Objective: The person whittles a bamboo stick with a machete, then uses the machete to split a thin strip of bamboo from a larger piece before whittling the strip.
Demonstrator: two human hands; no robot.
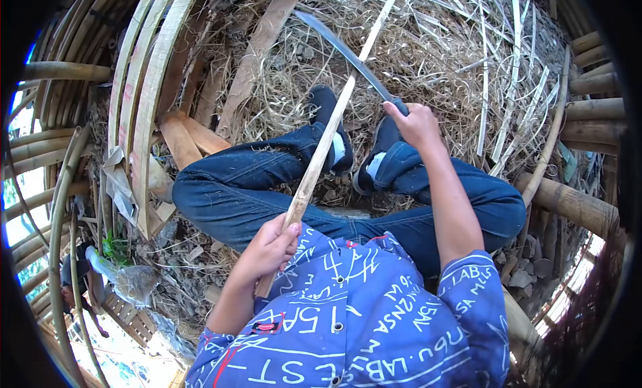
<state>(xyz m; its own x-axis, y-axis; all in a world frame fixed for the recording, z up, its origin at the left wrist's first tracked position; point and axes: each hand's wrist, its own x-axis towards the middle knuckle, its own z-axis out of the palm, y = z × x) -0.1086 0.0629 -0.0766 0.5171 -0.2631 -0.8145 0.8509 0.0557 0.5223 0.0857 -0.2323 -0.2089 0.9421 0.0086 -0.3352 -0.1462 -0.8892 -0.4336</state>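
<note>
My left hand (272, 246) is closed round the near end of a long pale bamboo strip (319, 154), close to my shirt. The strip slants up and away over my lap and past my shoes toward the top of the view. My right hand (416, 126) grips the dark handle of a machete (344, 51). Its long grey blade points up and to the left and crosses the strip above my feet, with the edge right at the strip.
Curly shavings (281, 87) cover the ground ahead. Curved wooden slats (150, 87) lean at the left, beside a brown plank (257, 60). Thin split strips (515, 60) lie at the right. Bamboo poles (575, 201) border both sides. Another person (77, 274) is at the lower left.
</note>
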